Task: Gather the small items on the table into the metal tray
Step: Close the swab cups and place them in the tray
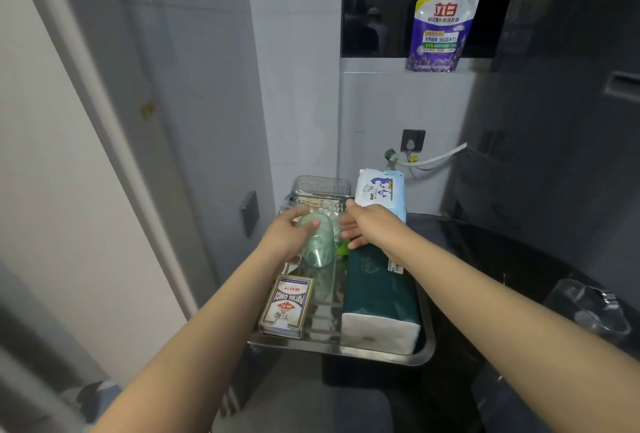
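While left hand (287, 235) grips green cup (317, 242), right hand (367, 224) seemingly open, metal tray (381, 354) crowded

This is a home, most likely a laundry or utility corner of a flat. White wall tiles (304, 103) cover the corner, and a refill pouch of laundry detergent (445, 24) stands on the sill of a dark window (374, 3). Below it a wall socket (412, 140) holds a plug, and a white hose (433, 159) runs off to the right beside a small green tap (391, 154). A white door frame (104, 121) fills the left side. On the dark surface (502, 259) sit household goods: a pack of baby wipes (381, 193), a green pack of tissues (379, 294) and a box of playing cards (287, 304).
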Action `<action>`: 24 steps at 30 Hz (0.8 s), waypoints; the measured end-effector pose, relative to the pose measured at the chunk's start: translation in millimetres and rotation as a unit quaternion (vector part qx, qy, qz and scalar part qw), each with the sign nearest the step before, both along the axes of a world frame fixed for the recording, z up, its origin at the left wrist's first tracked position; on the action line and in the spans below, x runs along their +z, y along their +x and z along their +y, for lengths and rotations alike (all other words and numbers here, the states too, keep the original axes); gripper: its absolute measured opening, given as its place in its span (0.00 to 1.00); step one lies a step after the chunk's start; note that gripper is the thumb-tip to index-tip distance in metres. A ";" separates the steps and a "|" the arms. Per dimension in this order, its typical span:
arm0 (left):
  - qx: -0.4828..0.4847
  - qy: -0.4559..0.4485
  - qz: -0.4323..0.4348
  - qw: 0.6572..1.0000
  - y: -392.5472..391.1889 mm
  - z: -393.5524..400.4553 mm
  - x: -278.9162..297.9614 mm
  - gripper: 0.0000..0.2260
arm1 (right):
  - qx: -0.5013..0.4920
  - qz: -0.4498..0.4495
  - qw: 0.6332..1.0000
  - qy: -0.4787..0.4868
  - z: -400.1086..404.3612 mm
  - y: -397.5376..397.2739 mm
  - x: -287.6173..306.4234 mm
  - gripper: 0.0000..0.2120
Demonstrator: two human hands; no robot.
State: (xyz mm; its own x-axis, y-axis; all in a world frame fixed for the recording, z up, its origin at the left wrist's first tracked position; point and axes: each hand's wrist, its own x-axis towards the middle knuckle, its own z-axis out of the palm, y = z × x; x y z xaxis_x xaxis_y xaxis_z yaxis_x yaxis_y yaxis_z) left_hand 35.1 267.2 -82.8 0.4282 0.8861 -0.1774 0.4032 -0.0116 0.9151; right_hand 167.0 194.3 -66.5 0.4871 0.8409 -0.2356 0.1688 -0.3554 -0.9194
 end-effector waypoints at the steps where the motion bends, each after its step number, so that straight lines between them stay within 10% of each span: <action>1: -0.006 -0.007 -0.005 1.000 0.5 -1.0 -0.7 0.18 | 0.013 -0.005 1.000 -0.006 1.7 -1.2 0.5 0.25; 13: 0.082 0.004 -0.058 0.995 -7.8 11.2 -9.3 0.19 | 0.070 0.144 0.987 0.008 23.3 -28.3 2.7 0.24; 24: 0.090 0.035 -0.046 0.994 -2.6 -2.9 -7.9 0.22 | 0.041 0.100 0.994 -0.016 29.1 -26.5 -7.2 0.27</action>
State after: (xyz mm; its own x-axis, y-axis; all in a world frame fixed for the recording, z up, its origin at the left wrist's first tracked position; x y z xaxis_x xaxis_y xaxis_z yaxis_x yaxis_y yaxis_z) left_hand 32.6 264.3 -90.7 0.2735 0.9585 -0.0804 0.3183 -0.0113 0.9479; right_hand 140.4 223.4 -73.7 0.3572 0.8669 -0.3478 0.0126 -0.3768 -0.9262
